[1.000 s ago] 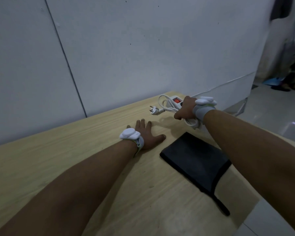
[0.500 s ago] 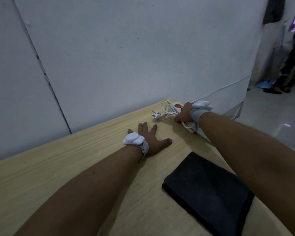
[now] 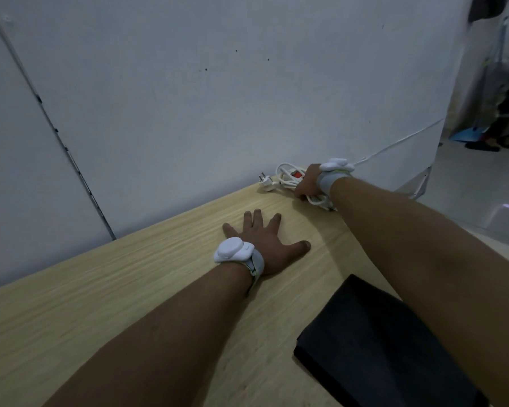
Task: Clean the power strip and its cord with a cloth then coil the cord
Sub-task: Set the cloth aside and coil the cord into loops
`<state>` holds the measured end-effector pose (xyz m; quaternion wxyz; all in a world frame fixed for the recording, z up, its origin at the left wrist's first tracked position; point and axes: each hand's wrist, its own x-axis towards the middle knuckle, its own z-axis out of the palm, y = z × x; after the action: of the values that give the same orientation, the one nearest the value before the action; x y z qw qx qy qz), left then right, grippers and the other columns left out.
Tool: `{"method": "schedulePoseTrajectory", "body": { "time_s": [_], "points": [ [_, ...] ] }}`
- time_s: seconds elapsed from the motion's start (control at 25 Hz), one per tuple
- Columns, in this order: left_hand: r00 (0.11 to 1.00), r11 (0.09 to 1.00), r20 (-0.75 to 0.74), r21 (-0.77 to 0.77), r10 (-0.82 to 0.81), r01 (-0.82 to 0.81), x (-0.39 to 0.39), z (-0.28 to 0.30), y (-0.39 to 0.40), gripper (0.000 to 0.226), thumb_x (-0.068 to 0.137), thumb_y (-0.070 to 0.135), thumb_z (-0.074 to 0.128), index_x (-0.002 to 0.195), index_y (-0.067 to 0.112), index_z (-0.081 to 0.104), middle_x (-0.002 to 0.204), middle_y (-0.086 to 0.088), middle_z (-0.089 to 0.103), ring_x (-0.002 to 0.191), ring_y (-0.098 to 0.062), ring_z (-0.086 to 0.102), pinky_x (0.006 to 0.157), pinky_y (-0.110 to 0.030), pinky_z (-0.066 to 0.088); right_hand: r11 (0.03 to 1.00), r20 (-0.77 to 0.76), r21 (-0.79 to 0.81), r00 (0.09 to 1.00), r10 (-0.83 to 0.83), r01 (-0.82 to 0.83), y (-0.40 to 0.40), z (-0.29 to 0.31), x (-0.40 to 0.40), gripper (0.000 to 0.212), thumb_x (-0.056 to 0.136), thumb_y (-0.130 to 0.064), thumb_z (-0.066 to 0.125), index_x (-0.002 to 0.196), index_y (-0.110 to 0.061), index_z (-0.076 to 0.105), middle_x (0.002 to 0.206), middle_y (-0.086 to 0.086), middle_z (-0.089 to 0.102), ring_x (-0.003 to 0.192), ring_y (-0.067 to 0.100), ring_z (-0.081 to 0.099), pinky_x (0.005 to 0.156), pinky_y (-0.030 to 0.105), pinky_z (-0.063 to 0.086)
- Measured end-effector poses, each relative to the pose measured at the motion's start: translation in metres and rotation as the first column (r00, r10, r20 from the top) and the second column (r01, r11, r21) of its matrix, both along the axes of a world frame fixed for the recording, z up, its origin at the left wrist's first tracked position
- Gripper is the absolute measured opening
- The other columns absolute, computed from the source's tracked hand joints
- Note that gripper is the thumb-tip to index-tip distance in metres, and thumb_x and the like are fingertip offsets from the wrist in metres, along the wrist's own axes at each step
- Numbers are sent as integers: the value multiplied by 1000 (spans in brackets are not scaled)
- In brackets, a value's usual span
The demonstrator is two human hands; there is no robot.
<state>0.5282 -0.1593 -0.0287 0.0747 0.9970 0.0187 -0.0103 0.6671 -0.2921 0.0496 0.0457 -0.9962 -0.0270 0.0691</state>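
Right hand on the coiled cord at the far corner of the table, left hand flat on the wood.

The right hand [image 3: 307, 183] reaches to the far corner of the wooden table [image 3: 100, 304] and curls down over the white cord [image 3: 285, 179], which lies looped on and around the power strip [image 3: 296, 174]; only the strip's red switch end shows, the rest is hidden behind the hand and wrist. The plug [image 3: 265, 182] lies on the table just left of the loops, close to the grey wall [image 3: 218, 98]. The left hand [image 3: 265, 242] rests palm down, fingers spread, well apart from the cord. A dark folded cloth [image 3: 373, 348] lies near the table's near edge, partly covered by the right forearm. Both wrists carry a white band device.
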Motion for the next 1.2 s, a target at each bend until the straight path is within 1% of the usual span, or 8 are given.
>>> {"method": "schedulePoseTrajectory", "body": {
  "time_s": [0.12, 0.2, 0.28, 0.4, 0.56, 0.72, 0.92, 1.2],
  "points": [
    [1000, 1000, 11, -4, 1, -1, 1, -2, 0, 114, 51, 99, 18, 149, 43, 8, 162, -1, -3, 148, -24, -8, 105, -67, -12, 998, -62, 44, 998, -32, 35, 2, -6, 9, 68, 58, -49, 66, 112, -9, 52, 116, 16, 60, 97, 33, 60, 83, 36, 50],
    [1000, 1000, 19, -3, 1, -1, 1, -2, 0, 114, 50, 100, 17, 149, 44, 9, 162, -1, -2, 148, -24, -8, 105, -67, -12, 996, -82, 58, 995, -57, 62, 1, -6, 10, 100, 56, -67, 68, 134, -9, 43, 131, 16, 52, 113, 35, 55, 91, 39, 45],
    [1000, 1000, 18, -5, 1, -1, 1, -1, 0, 114, 50, 100, 17, 149, 44, 9, 162, -1, -1, 148, -24, -7, 105, -67, -11, 997, -95, 46, 994, -56, 60, 0, -5, 11, 116, 59, -78, 62, 145, -8, 29, 143, 15, 42, 126, 35, 46, 97, 41, 40],
    [1000, 1000, 18, -4, 2, -2, 0, -1, -1, 114, 50, 100, 17, 149, 44, 9, 162, 0, -1, 148, -24, -7, 105, -67, -11, 998, -65, 47, 997, -49, 52, -6, -3, 12, 120, 55, -80, 62, 145, -9, 28, 145, 15, 39, 128, 36, 42, 97, 43, 39],
    [1000, 1000, 15, -1, 4, -4, 0, 1, 0, 114, 50, 100, 16, 149, 44, 9, 162, -1, -1, 148, -24, -6, 105, -67, -11, 997, -4, 75, 1000, -9, 10, -13, -2, 13, 124, 48, -79, 67, 144, -12, 28, 144, 14, 41, 126, 35, 43, 86, 40, 38],
    [1000, 1000, 3, -5, -2, 2, -1, 2, 0, 114, 51, 100, 18, 149, 43, 9, 162, -1, -1, 148, -24, -7, 106, -66, -11, 996, -15, 77, 999, 37, -36, -14, 2, 13, 125, 46, -82, 63, 144, -12, 30, 144, 13, 41, 126, 35, 44, 96, 43, 40],
    [1000, 1000, 4, -7, 2, -2, -2, 3, -1, 112, 52, 99, 19, 149, 43, 10, 162, -1, -1, 148, -24, -6, 106, -66, -11, 997, -18, 32, 997, 72, -72, -14, 13, 13, 115, 52, -86, 55, 139, -11, 41, 141, 13, 46, 124, 35, 46, 88, 38, 36],
    [1000, 1000, 6, -8, 5, -5, -1, 5, -1, 112, 53, 99, 20, 149, 43, 10, 162, -1, -1, 149, -23, -6, 107, -66, -10, 996, 5, 40, 996, 86, -86, -15, 15, 6, 112, 56, -86, 53, 137, -9, 44, 139, 14, 48, 122, 35, 48, 91, 39, 38]
  ]
}}
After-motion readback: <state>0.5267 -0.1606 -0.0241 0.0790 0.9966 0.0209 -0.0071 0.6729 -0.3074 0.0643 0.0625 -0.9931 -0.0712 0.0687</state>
